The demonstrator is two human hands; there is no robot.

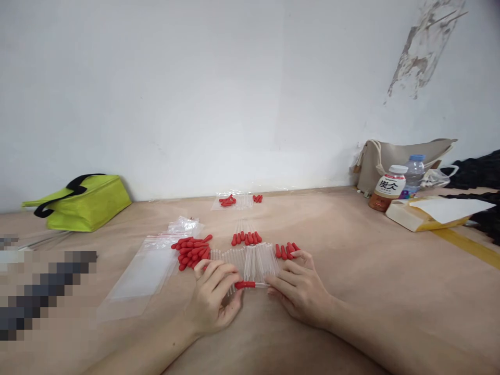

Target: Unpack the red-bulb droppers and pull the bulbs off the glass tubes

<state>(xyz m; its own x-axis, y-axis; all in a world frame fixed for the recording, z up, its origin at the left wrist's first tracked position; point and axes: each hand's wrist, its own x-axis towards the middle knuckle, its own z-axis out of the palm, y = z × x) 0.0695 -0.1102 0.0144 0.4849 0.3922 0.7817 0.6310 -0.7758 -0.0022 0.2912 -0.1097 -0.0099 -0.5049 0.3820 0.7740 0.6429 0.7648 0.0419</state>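
My left hand (216, 297) pinches the red rubber bulb (246, 285) of a dropper. Fingers of my right hand (299, 285) close on its clear glass tube (261, 285), which meets the bulb's open end, so the dropper lies level between both hands. Just beyond them is a row of loose clear tubes (260, 260), partly hidden by my fingers. A heap of red bulbs (193, 251) rests beside my left hand. A few more bulbs (284, 251) lie by my right fingertips. Behind the tubes, several droppers with red bulbs (246, 238) point away from me.
Clear zip bags (140, 268) lie on the brown-covered table (375, 291) at left. Near the wall is a bag with red bulbs (227, 200) and tubes. A lime-green bag (88, 203) stands far left. Bottles (387, 188), a beige bag (406, 148) and an open carton (414, 216) stand right.
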